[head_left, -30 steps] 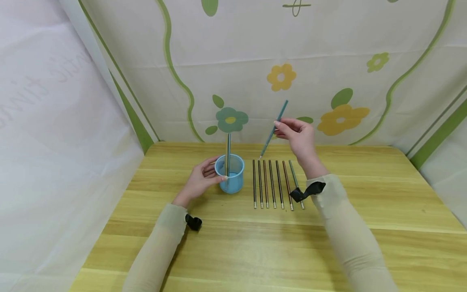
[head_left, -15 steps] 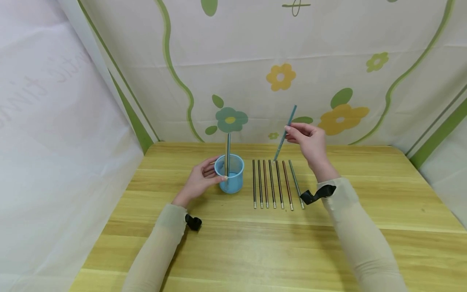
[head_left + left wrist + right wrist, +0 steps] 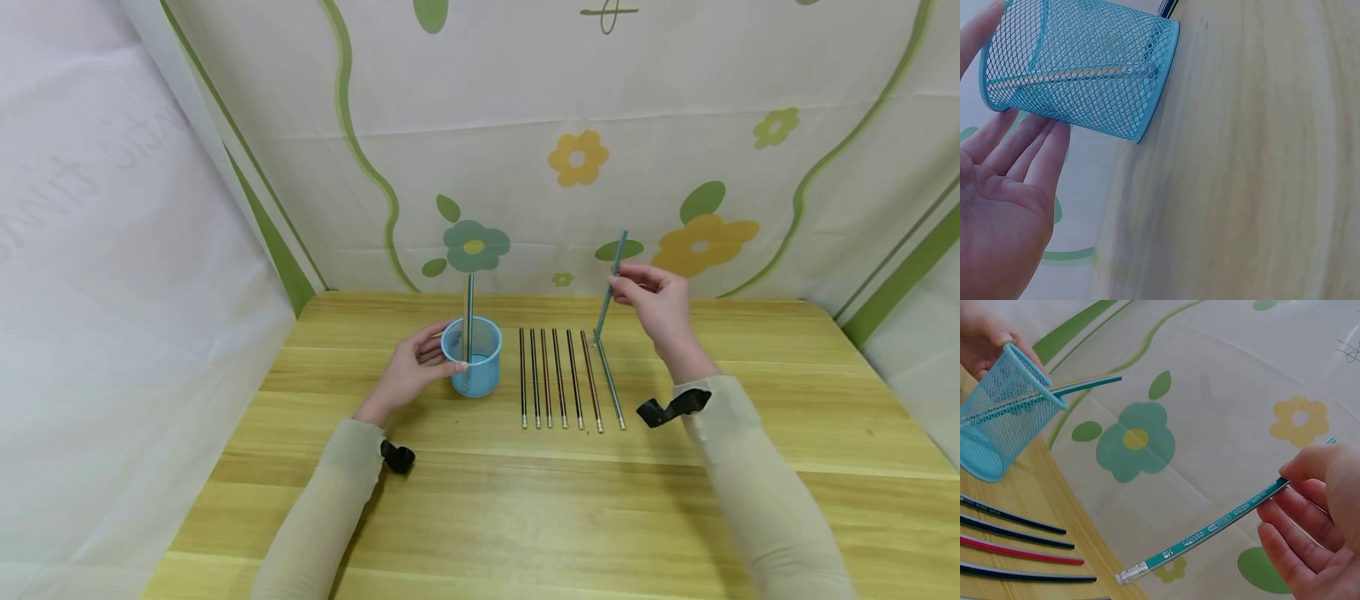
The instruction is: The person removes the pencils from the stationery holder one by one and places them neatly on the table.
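My left hand [image 3: 408,372] holds a blue mesh pencil holder [image 3: 484,382], thumb at its rim and fingers along its far side. A green pencil [image 3: 470,304] leans upright inside the holder, with a pale strip beside it. To the right, my right hand [image 3: 658,307] pinches another green pencil [image 3: 1204,531] between thumb and fingers. Its silver eraser end points down, above the far end of a green pencil [image 3: 611,383] lying at the right of a row. Whether the two touch, I cannot tell. Black pencils [image 3: 522,379] and red ones [image 3: 592,379] make up the rest of that row.
The wooden table [image 3: 480,517] runs up to a white cloth backdrop [image 3: 480,92] printed with flowers and leaves. Another white cloth [image 3: 135,275] hangs along the left side. The pencil row lies between the holder and my right arm, eraser ends toward me.
My right hand has moved right and slightly down with its pencil, passing over the row to its rightmost pencil. The pencil has become more upright. Left hand and holder stay put.
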`<action>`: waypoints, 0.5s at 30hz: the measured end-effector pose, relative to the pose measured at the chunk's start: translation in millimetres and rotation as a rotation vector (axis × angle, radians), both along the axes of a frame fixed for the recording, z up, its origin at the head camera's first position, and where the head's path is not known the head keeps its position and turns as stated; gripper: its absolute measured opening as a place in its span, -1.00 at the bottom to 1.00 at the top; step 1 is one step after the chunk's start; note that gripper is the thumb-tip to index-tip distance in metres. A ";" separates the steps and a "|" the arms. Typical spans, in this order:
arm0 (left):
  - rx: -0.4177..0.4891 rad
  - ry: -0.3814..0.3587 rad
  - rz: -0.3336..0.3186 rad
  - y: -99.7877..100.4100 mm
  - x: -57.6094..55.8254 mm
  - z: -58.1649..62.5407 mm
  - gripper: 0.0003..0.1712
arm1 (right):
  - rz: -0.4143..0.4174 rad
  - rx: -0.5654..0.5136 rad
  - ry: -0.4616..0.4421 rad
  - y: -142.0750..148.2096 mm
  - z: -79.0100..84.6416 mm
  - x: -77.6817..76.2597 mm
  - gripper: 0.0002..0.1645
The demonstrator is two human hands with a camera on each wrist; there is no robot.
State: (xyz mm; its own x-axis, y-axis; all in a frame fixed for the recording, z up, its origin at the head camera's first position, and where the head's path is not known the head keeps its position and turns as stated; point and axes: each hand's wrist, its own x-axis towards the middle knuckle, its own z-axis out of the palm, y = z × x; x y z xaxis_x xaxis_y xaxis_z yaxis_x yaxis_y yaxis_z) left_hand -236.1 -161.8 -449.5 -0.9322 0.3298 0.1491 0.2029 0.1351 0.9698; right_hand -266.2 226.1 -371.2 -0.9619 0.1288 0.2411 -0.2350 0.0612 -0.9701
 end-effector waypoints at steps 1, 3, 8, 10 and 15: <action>0.003 0.002 -0.002 0.0 0.1 0.0 -0.13 | -0.004 0.006 -0.001 2.1 -1.3 0.1 -0.59; 0.005 0.003 0.000 0.0 0.1 -0.2 -0.13 | -0.007 0.013 -0.001 6.1 -3.7 0.4 -0.61; -0.012 0.004 0.009 -0.5 -0.4 -0.2 -0.14 | -0.006 0.030 -0.015 14.7 -8.4 2.0 -0.60; -0.017 0.008 0.010 -0.7 -0.2 0.1 -0.15 | -0.004 0.047 -0.028 18.0 -9.8 3.4 -0.58; -0.020 0.012 0.009 -0.6 0.5 1.0 -0.15 | 0.010 0.098 -0.090 27.1 -14.2 7.5 -0.49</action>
